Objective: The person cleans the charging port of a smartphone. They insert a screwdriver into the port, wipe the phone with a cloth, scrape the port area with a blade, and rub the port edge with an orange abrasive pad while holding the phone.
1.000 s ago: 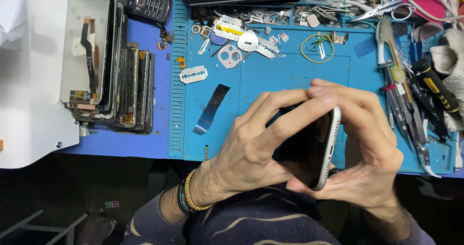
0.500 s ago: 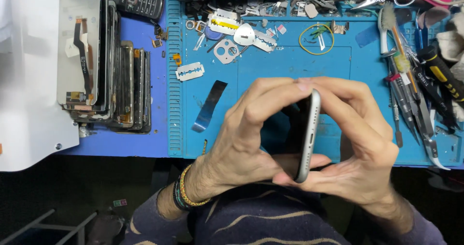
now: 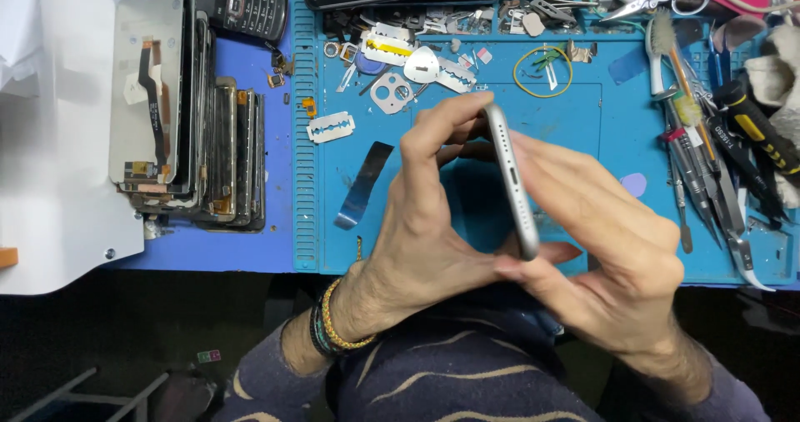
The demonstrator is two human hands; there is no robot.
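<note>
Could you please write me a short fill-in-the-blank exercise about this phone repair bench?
1. Both hands, left hand and right hand, hold one slim silver ____ edge-on.
2. The work mat under them is ____ in colour.
3. The flat double-edged razor blade lies to the phone's ____.

Missing words: smartphone; blue; left

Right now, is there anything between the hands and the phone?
No. Both hands already touch the silver phone, held edge-on above the blue mat. The left hand presses one face, the right hand the other. Nothing shows between skin and phone.
</note>
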